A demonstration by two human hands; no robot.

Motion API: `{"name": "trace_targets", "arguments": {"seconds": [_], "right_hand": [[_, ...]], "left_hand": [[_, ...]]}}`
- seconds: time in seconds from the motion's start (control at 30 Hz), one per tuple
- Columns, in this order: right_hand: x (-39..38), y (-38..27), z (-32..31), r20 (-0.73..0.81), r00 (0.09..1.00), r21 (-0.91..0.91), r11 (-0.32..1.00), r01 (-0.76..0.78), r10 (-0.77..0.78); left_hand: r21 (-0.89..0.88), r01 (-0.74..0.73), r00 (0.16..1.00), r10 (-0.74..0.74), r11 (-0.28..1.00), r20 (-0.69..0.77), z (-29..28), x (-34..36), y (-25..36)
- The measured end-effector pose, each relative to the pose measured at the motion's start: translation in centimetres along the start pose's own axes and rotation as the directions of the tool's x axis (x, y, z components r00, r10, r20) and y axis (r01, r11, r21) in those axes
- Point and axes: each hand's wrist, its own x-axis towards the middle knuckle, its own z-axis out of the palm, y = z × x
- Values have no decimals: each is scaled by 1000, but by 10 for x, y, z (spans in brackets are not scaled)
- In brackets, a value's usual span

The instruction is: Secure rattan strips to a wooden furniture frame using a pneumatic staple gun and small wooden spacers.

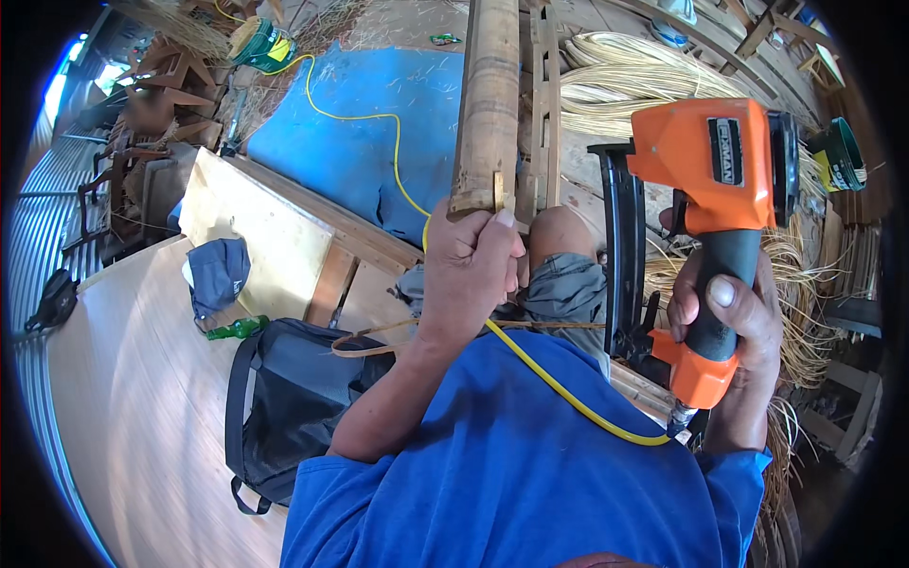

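My left hand (464,270) is closed at the near end of a thick bamboo pole (488,104). Its thumb and fingers pinch a thin, pale cane strip (499,189), whose tip lies against the pole's end. My right hand (743,317) wraps round the black grip of an orange-and-black air nailer (701,170), held upright to the right of the pole. The nailer's long black magazine stands between it and my knee. From its base a yellow air hose (568,407) runs left beneath my left wrist. The inner fingers of my left hand are partly hidden.
A blue sheet (369,114) lies beyond my left hand. Coiled cane bundles (625,80) lie at the far right. Nearer, on the left, are a black backpack (303,398), a dark cap (220,275) and a green bottle (239,328) on a wooden panel (142,398).
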Motion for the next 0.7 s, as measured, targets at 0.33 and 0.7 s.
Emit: {"name": "trace_targets", "arguments": {"seconds": [0.33,0.7], "right_hand": [[7,-5,4,40,999,26,999,-22,21],[7,4,-7,124,992,-153,988,30,-10]], "left_hand": [[-79,49,998,-45,996,46,-7,5,-4],[223,-33,999,22,974,49,-12,2,-9]]}}
